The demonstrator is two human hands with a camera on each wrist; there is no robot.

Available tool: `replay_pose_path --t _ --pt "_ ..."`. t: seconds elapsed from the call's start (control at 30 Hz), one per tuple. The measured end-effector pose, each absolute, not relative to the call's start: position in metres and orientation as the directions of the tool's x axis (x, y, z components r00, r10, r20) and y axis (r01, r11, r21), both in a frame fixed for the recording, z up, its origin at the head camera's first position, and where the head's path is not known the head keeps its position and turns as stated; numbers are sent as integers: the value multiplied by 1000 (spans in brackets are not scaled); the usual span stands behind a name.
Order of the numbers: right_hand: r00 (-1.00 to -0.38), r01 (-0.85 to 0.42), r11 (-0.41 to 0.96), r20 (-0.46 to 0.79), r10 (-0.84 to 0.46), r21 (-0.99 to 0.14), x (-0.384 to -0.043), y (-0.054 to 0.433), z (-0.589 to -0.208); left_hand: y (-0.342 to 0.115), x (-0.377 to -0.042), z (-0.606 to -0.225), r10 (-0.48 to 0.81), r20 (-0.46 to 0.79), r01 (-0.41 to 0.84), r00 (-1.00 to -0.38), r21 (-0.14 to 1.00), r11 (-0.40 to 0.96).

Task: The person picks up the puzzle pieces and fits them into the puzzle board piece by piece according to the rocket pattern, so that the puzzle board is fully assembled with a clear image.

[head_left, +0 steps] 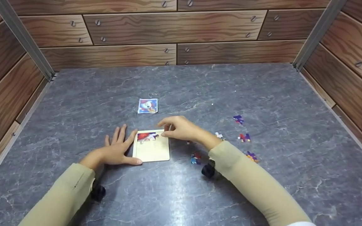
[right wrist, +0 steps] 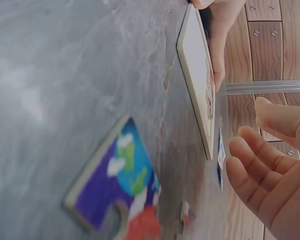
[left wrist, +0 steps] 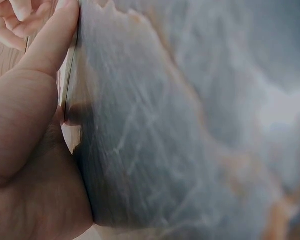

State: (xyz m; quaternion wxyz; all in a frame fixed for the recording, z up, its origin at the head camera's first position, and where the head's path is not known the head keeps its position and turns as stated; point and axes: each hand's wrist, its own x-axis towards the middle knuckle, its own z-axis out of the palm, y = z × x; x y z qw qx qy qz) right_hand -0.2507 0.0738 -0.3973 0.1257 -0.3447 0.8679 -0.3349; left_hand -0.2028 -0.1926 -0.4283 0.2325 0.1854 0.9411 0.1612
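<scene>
A pale puzzle board [head_left: 152,152] lies flat, with pieces of a red, white and purple picture [head_left: 148,137] along its upper left edge. My left hand [head_left: 115,152] is spread at its left side, thumb at the lower left corner and index finger at the upper left; the left wrist view shows this thumb [left wrist: 50,45] extended. Over the board's upper right corner is my right hand [head_left: 181,128], fingers bent and thumb apart from them. In the right wrist view its fingers [right wrist: 252,182] are loosely curved, with no piece between them and the thumb.
A small picture card [head_left: 148,106] of a cartoon figure lies beyond the board. Loose puzzle pieces lie to the right, including a blue and purple one [head_left: 195,158], a purple one [head_left: 238,119] and an orange and purple one [head_left: 251,156]. Wood-patterned walls [head_left: 174,28] enclose the grey marbled table [head_left: 105,91].
</scene>
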Motion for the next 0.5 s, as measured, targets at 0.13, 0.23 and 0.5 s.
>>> replay_pose_path --t 0.13,0.23,0.5 --pt "-736 -515 525 36 -676 -677 -249 83 -395 -193 -202 -429 427 -375 275 -823 394 877" --pt "-742 -518 514 59 -668 -684 -249 91 -393 -194 -202 -429 432 -366 282 -824 396 874" --pt "-764 -499 513 76 -640 -699 -248 113 -388 -193 -202 -427 441 -370 279 -818 415 866"
